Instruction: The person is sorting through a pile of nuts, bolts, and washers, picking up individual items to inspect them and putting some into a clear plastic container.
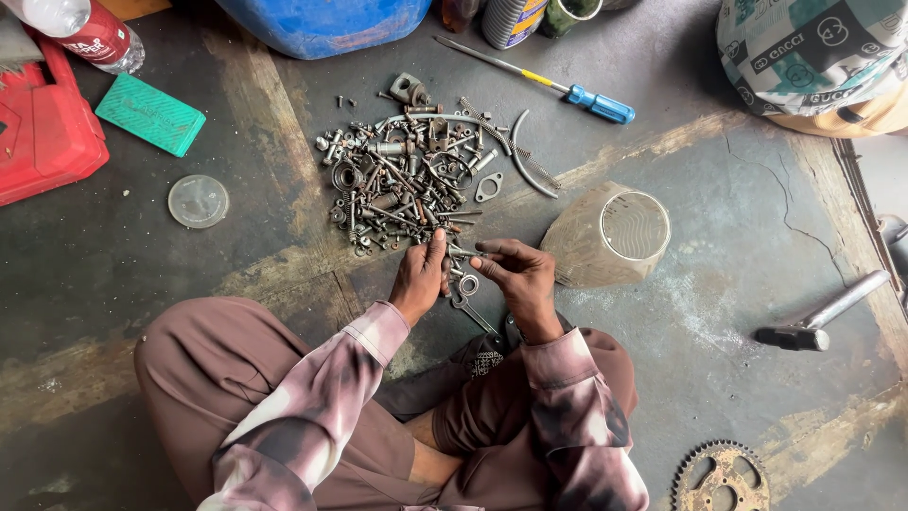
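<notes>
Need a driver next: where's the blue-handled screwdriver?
Head view, top centre: the blue-handled screwdriver lies on the floor just beyond the pile of bolts, handle pointing right.

- Workshop floor, apparently a small repair shop; work done seated on the ground.
- Stained, cracked concrete floor (pixel 738 218), dark with grime.
- Heap of loose bolts, nuts, springs and washers (pixel 411 185) spread straight on the floor.
- Blue-handled screwdriver (pixel 539 79) beside the heap; hammer (pixel 821 317) lying to the right.
- Toothed chain sprocket (pixel 721 476) at bottom edge.
- Blue plastic drum (pixel 326 24) and red case (pixel 43 128) along the edges.
</notes>
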